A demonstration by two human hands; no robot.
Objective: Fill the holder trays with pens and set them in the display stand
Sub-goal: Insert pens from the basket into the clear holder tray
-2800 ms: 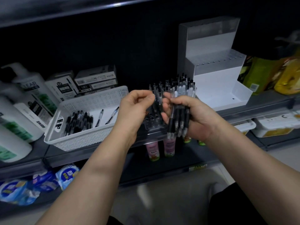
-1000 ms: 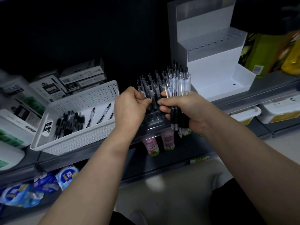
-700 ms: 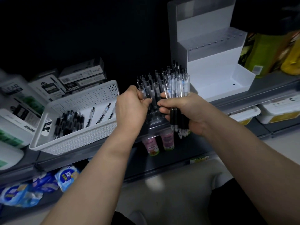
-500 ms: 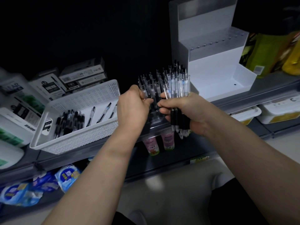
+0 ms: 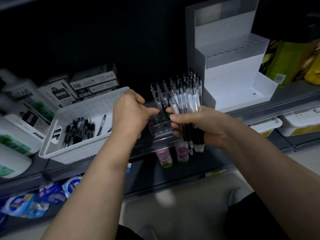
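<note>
- Right hand (image 5: 206, 129): fingers clenched around a bundle of clear-barrelled pens with black grips (image 5: 187, 108); bundle upright, click ends up, tips projecting below the palm.
- Left hand (image 5: 128, 115): fingers curled, thumb and forefinger tips meeting at one of the upright pens (image 5: 160, 94) that stand in the tray; whether they actually pinch it cannot be told, the area being blurred.
- Clear plastic holder tray (image 5: 160, 128): on the front of the grey shelf (image 5: 290, 96), between the two hands; rear holes filled, several front holes open.
- White stepped display stand (image 5: 230, 66): on the same shelf, just behind and right of the tray; bottom bay and upper step hold no tray.
- White perforated plastic basket (image 5: 86, 108): left of the left hand, on the shelf; loose black pens (image 5: 79, 130) lie flat inside.
- Stacked printed cartons (image 5: 93, 82): behind the basket.
- White pump bottles (image 5: 17, 118): far left.
- Two pink bottles (image 5: 173, 153): on the shelf below.
</note>
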